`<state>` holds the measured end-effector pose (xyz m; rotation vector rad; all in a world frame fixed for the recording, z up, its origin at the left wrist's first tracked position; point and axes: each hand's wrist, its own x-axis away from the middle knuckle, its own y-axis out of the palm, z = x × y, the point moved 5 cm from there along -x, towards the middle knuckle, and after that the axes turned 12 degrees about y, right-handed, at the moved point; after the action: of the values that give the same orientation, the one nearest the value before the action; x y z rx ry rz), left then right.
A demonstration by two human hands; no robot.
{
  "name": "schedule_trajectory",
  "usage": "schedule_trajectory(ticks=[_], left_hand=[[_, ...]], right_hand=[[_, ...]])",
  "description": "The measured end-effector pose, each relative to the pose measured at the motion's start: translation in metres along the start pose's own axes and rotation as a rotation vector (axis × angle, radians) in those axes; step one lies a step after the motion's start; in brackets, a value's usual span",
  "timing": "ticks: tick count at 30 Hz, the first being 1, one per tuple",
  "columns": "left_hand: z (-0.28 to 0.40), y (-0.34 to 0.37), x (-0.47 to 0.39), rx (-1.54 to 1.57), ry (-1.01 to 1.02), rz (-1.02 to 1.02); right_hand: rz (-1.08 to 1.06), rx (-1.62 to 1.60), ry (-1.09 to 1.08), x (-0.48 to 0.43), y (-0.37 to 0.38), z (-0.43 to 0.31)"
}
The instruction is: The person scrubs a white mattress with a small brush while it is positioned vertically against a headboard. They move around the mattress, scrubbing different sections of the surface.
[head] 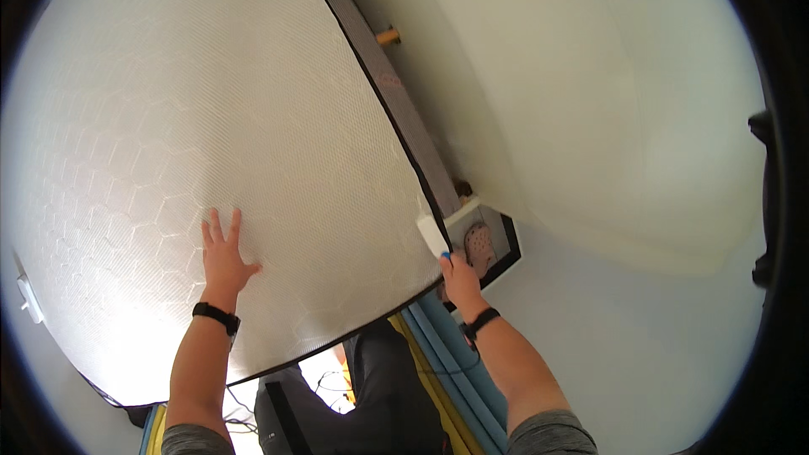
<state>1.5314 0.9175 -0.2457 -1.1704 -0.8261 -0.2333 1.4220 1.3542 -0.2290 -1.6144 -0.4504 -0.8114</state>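
Note:
A pale mattress [303, 158] with a honeycomb pattern and black piping fills the left and middle of the view. My left hand [226, 259] lies on it palm down, fingers spread, with nothing held. Near the mattress's lower right corner, my right hand [460, 278] grips the blue-marked end of a small white brush [432, 235], its head resting on the surface by the piping. Whether it has bristles I cannot tell. Each wrist bears a black band.
A pale wall [607, 107] runs along the right. Beside the corner stand pink clogs [479, 245] in a white-and-black hexagonal frame [515, 240]. Blue and yellow curtains [442, 354] hang below, near my legs and black cables [243, 423]. A white switch [30, 299] is at far left.

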Motion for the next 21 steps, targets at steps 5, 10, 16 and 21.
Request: schedule_trajectory(ticks=[5,10,16,21], left_hand=[[-0.023,-0.022,0.004,-0.006,-0.093,0.050],[-0.039,-0.009,-0.010,0.184,-0.160,0.110],[-0.053,0.000,-0.015,0.177,-0.183,0.129],[-0.050,-0.008,-0.018,0.163,-0.211,0.094]], right_hand=[[0.176,0.044,-0.316,-0.056,-0.041,-0.066],[0.269,0.002,-0.523,-0.157,-0.068,-0.237],[0.133,-0.083,-0.532,-0.131,-0.070,-0.269],[0.035,0.088,-0.327,-0.094,-0.075,-0.223]])
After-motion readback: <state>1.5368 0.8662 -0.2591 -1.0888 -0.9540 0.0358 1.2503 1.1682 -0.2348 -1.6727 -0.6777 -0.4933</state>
